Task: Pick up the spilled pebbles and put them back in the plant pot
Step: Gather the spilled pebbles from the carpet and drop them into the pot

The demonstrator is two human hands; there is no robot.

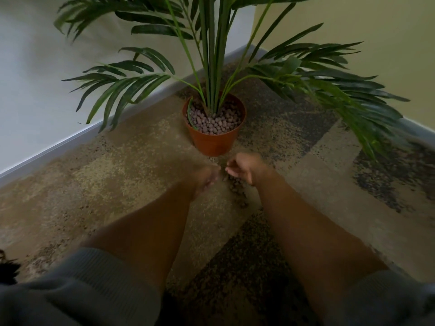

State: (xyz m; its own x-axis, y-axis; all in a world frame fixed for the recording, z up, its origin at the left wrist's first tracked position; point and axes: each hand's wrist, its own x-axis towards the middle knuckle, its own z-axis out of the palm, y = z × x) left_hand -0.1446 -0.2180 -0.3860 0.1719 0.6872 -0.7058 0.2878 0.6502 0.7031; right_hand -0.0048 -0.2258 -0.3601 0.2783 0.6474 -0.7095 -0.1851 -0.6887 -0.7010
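Left hand (207, 178), right hand (244, 169): side by side, fingers curled, blurred; contents, if any, not discernible. Pebbles (236, 187): between and just behind the hands, streak running toward the person. Pot (214, 140): just ahead, upright.

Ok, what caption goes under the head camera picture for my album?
Two hands reach for spilled pebbles on the carpet by the plant pot.

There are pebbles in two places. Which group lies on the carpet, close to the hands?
The small spilled pebbles between the left hand and right hand; the larger group fills the orange pot around the plant stems, beyond the hands.
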